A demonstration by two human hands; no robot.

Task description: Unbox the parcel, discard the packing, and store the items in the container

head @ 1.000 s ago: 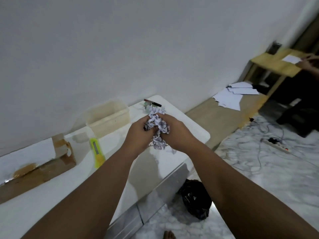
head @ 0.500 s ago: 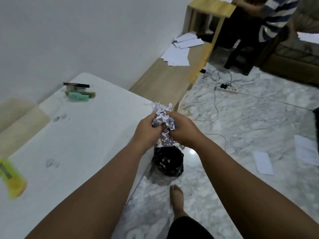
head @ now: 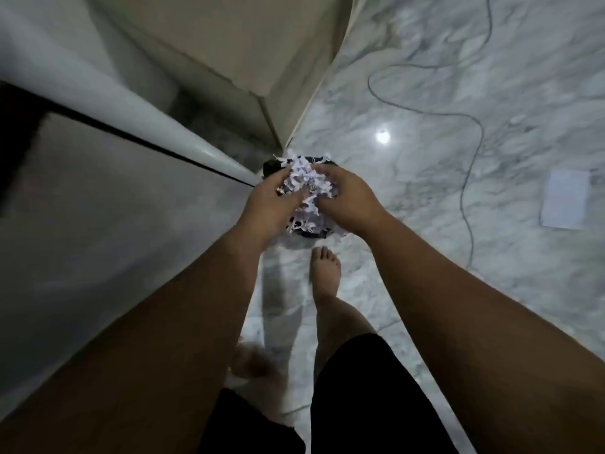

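A wad of shredded white packing paper is squeezed between my left hand and my right hand. Both hands hold it directly above a black rubbish bag that stands on the marble floor by the table's corner. Most of the bag is hidden under my hands and the paper; only its dark rim shows at the upper left and below the wad. Strands of paper hang down from between my palms. The parcel box and the storage container are out of view.
The white table's edge runs diagonally at the left, with a wooden bench beyond it. A grey cable snakes over the floor at the right, near a white sheet of paper. My bare feet stand just behind the bag.
I have turned from the table and look straight down. Both hands have carried the paper wad off the tabletop, right and down, to just over the black bag.
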